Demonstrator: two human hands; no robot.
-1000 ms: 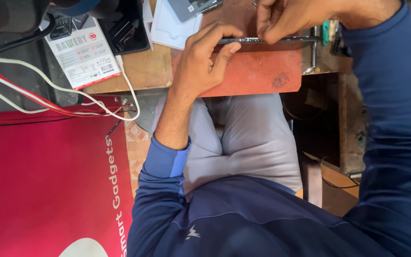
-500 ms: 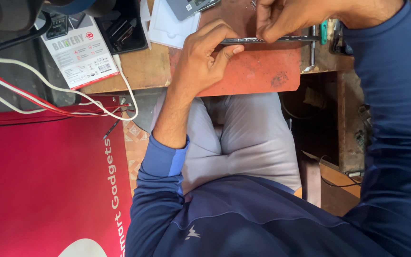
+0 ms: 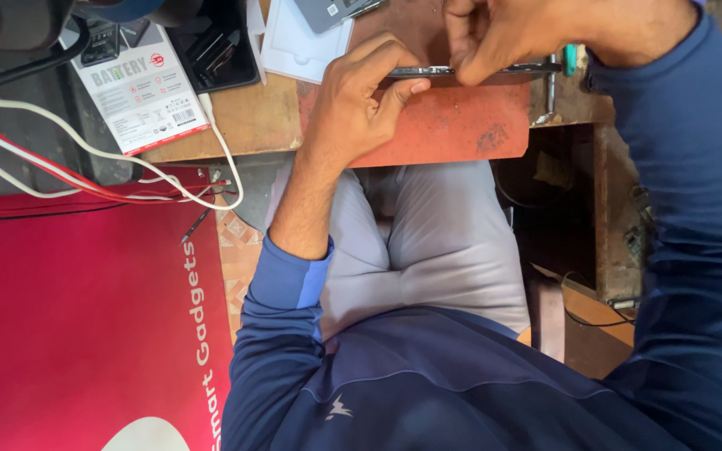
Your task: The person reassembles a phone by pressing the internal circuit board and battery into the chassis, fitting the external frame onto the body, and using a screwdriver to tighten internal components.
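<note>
A thin dark phone (image 3: 424, 72), seen edge-on, is held just above a red work mat (image 3: 453, 125) on a wooden bench. My left hand (image 3: 361, 100) grips its left end, thumb under and fingers curled over the top edge. At the top of the view, my right hand (image 3: 503, 33) pinches the phone's upper edge near its middle and hides the right part. A teal-handled tool (image 3: 570, 58) lies beside my right wrist. Whether my right fingers also hold something small, I cannot tell.
On the wooden bench (image 3: 252, 121), a white battery box (image 3: 139, 88), a black tray (image 3: 211, 50), a white plastic insert (image 3: 302, 46) and a grey device (image 3: 336, 10) lie left of the mat. White and red cables (image 3: 85, 179) run over a large red board (image 3: 68, 334).
Both hands keep their hold on the phone. My left fingers have shifted slightly along its edge and the view has drifted a little.
</note>
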